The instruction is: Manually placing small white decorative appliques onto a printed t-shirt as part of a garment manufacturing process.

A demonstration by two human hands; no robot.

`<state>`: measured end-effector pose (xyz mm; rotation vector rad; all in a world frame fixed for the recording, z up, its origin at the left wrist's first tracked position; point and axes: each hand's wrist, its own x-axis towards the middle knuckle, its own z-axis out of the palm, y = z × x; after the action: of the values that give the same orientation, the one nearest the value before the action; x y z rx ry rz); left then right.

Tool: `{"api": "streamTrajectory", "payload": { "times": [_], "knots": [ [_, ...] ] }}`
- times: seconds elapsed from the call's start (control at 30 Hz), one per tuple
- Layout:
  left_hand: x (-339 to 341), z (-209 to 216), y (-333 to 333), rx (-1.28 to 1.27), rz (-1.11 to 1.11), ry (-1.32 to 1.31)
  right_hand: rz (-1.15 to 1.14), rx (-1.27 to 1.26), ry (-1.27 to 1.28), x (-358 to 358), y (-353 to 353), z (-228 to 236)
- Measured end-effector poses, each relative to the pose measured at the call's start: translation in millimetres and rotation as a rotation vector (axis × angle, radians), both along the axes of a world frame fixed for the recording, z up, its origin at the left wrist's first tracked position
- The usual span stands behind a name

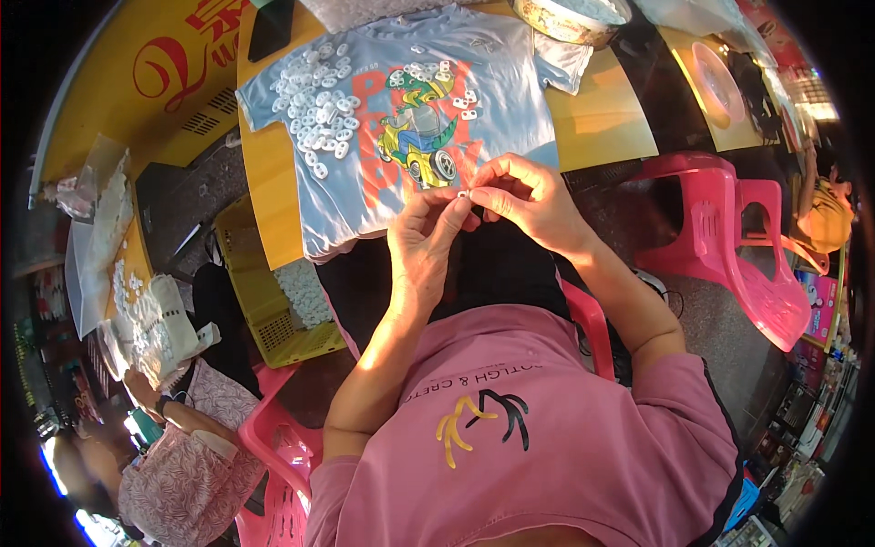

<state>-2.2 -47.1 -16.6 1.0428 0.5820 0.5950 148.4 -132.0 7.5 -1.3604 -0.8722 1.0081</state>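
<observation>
In the head view, the left hand point(424, 239) is closed at thumb and forefinger on a small white plastic piece point(462, 195), held up just past the near edge of the shirt. The right hand point(536, 208) meets it from the other side, thumb and forefinger pinched together on the same piece. The fingertips cover most of it, so whether it is one part or two being joined cannot be told.

Beyond the hands, a pale blue cotton T-shirt with a cartoon print point(519, 87) is spread over the yellow worktop point(602, 118), its lower hem at the near edge. On its left side lies a large, loose heap of white oval plastic pieces with dark holes point(314, 98). On its upper right, well apart from the heap, is a much smaller scatter of squarish white pieces point(469, 115).

Judging by this layout, one piece is mid-handling and only a few seem to have been dealt with, if the small scatter is the finished lot; most remain in the heap. More white material shows in the round patterned tin point(567, 33) at the far edge and in the yellow plastic crate point(273, 333) below the worktop.
</observation>
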Motion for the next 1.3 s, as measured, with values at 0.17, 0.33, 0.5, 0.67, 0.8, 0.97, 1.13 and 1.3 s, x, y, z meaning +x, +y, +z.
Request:
{"api": "streamTrajectory", "payload": {
  "times": [0.17, 0.33, 0.5, 0.67, 0.8, 0.97, 1.13, 1.3],
  "knots": [
    [-14.6, -6.7, -0.9, -0.060, 0.073, -0.023, -0.048, 0.101, -0.389, 18.1, 16.4, -8.0],
    [-37.7, -13.7, 3.2, -0.055, 0.088, -0.015, 0.094, 0.230, -0.940, 34.7, 36.2, -11.0],
    [-54.8, -15.7, 6.1, -0.060, 0.138, 0.001, 0.214, 0.242, -1.209, 35.9, 49.7, -11.5],
    [-61.5, -12.6, 7.0, -0.079, 0.168, 0.048, 0.298, 0.259, -1.374, 39.3, 55.9, -9.1],
    [-61.4, -8.0, 12.6, -0.112, 0.170, 0.050, 0.317, 0.246, -1.424, 36.8, 58.3, -11.1],
    [-49.1, 3.4, 21.8, -0.189, 0.179, -0.038, 0.238, 0.228, -1.162, 33.9, 56.5, -5.5],
    [-25.2, 20.9, 31.8, -0.186, 0.136, -0.125, 0.023, 0.292, -0.924, 24.6, 61.1, 15.1],
    [-9.8, 36.4, 34.2, -0.165, 0.126, -0.198, -0.007, 0.040, -0.242, 4.8, 53.0, 41.8]
  ]
}}
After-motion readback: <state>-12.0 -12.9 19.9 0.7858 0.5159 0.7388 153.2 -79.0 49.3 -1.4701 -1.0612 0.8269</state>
